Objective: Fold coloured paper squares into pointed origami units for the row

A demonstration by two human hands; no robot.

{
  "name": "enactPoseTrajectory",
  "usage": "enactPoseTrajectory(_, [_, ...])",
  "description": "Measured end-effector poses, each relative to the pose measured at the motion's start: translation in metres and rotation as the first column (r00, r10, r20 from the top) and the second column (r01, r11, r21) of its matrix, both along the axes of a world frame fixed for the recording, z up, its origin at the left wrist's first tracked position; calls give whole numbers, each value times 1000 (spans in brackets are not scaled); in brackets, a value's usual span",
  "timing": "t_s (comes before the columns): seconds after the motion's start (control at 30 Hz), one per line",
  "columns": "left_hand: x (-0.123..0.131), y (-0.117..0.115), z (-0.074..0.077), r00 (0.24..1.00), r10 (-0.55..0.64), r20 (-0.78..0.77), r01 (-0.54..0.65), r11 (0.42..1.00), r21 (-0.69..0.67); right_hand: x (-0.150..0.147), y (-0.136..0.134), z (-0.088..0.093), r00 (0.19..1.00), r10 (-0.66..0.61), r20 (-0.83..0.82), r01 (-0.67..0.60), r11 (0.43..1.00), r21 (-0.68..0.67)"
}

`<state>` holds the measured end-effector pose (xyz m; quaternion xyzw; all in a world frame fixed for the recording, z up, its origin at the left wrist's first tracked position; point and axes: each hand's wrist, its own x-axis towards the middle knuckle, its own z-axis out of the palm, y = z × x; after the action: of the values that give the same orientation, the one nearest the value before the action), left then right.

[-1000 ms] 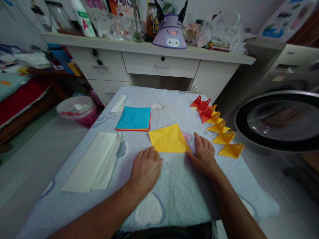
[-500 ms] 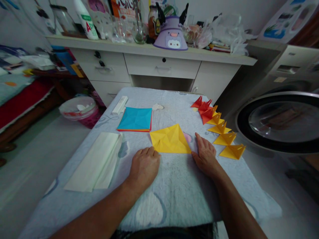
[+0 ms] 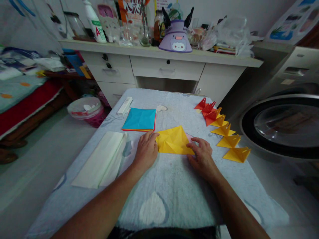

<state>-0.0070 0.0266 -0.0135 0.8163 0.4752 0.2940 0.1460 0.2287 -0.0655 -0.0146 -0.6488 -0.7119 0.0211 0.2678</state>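
A creased sheet of yellow origami paper point(image 3: 173, 141) lies on the cloth-covered table in front of me, its top edge rising to a point. My left hand point(image 3: 147, 149) grips its left edge, fingers bent over the paper and the thumb hidden. At the right corner, my right hand point(image 3: 201, 156) has its thumb below and its index finger above, curled round the paper. Just beyond my left fingers is a stack of square paper point(image 3: 139, 119), blue on top with red and yellow edges below. A row of folded yellow pieces point(image 3: 236, 154) and red pieces point(image 3: 211, 116) stands to the right.
Folded pale paper point(image 3: 101, 162) lies left on the table, with a white narrow box point(image 3: 125, 105) farther back. A pink bin point(image 3: 93, 114) stands on the floor at left. Behind is a drawer cabinet point(image 3: 169, 68) bearing jars and a purple visor; a washing machine door point(image 3: 281, 126) hangs open at right.
My left hand has shifted up along the paper's left edge, its fist loosening into bent fingers. My right hand has moved inward, its fingers curling round the right corner. The camera view has shifted slightly.
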Motion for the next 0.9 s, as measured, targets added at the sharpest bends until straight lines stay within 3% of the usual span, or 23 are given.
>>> enactPoseTrajectory(0.17, [3, 10, -3, 991, -13, 130, 25, 995, -92, 0, 3, -5, 1000, -14, 4, 14, 999, 30])
enactPoseTrajectory(0.37, [3, 13, -1, 923, 38, 383, 65, 965, -254, 4, 2, -2, 1000, -14, 16, 12, 995, 102])
enactPoseTrajectory(0.47, [3, 11, 2, 915, 17, 403, 101, 958, -269, 5, 2, 1, 1000, -7, 2, 7, 994, 112])
enactPoseTrajectory(0.6, [3, 6, 6, 926, -10, 377, 121, 955, -271, 4, 2, 5, 995, 22, -97, -14, 997, 80])
enactPoseTrajectory(0.77, [3, 2, 9, 890, 29, 455, 121, 947, -296, -2, -2, 7, 975, -40, -221, 35, 999, -24])
enactPoseTrajectory(0.9, [3, -2, 12, 827, 40, 561, 169, 934, -316, -10, -5, 11, 927, 50, -371, -92, 991, -97])
